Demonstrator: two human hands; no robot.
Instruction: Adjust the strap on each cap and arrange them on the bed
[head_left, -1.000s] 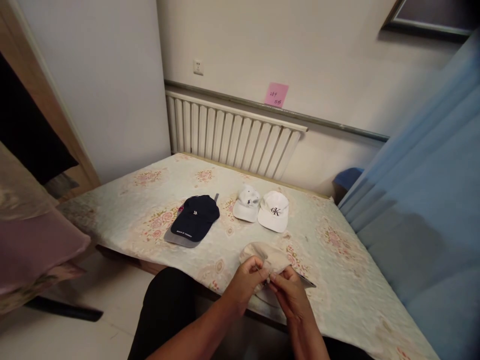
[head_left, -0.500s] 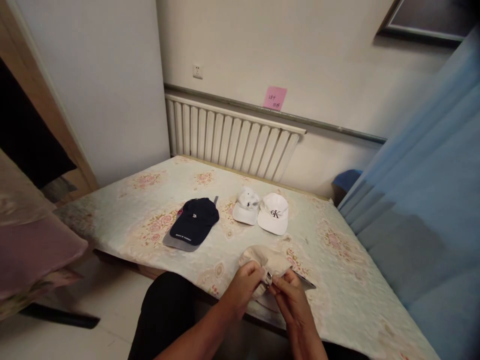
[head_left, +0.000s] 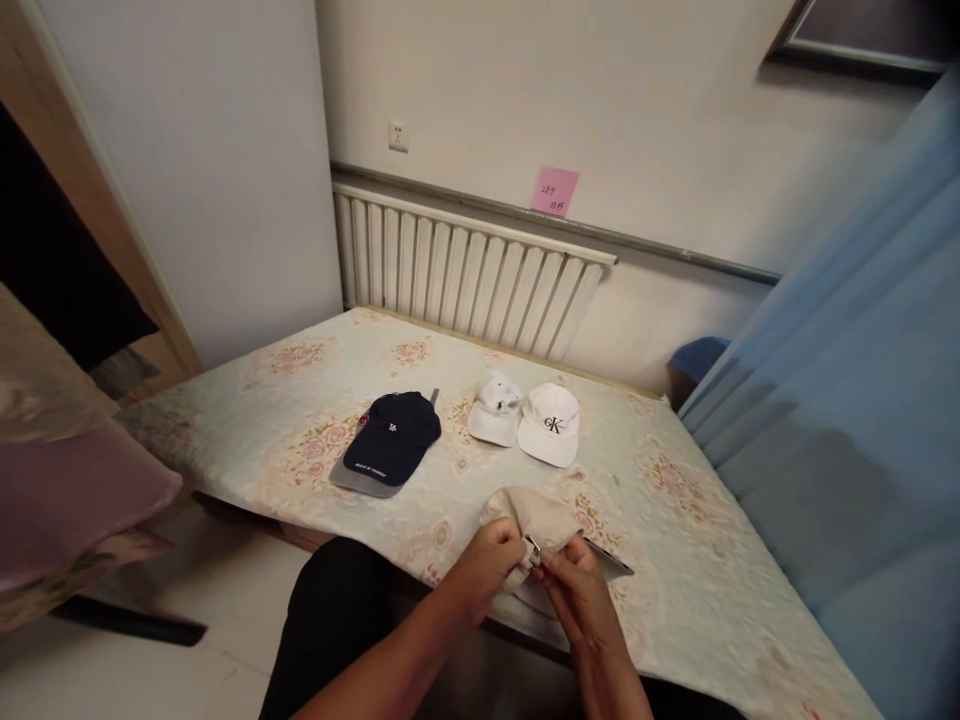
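A beige cap [head_left: 544, 518] lies at the near edge of a floral-covered bed [head_left: 660, 540]. My left hand [head_left: 487, 565] and my right hand [head_left: 577, 590] both pinch the cap's back strap, where a small metal buckle [head_left: 533, 549] shows between the fingertips. Both hands are closed on it. Farther back lie a navy cap [head_left: 394, 442] on top of a grey cap [head_left: 356, 479], and two white caps, one plain [head_left: 495, 410] and one with black letters [head_left: 553, 425].
A white radiator [head_left: 465, 265] runs along the wall behind the bed, with a pink note [head_left: 554, 190] above it. A blue curtain [head_left: 847, 400] hangs on the right. Pillows [head_left: 67, 480] sit at the left. My dark-clad knee [head_left: 337, 620] is below the bed edge.
The hands have shifted slightly on the beige cap's strap and the metal buckle has come into sight between the fingers. The other caps have not moved.
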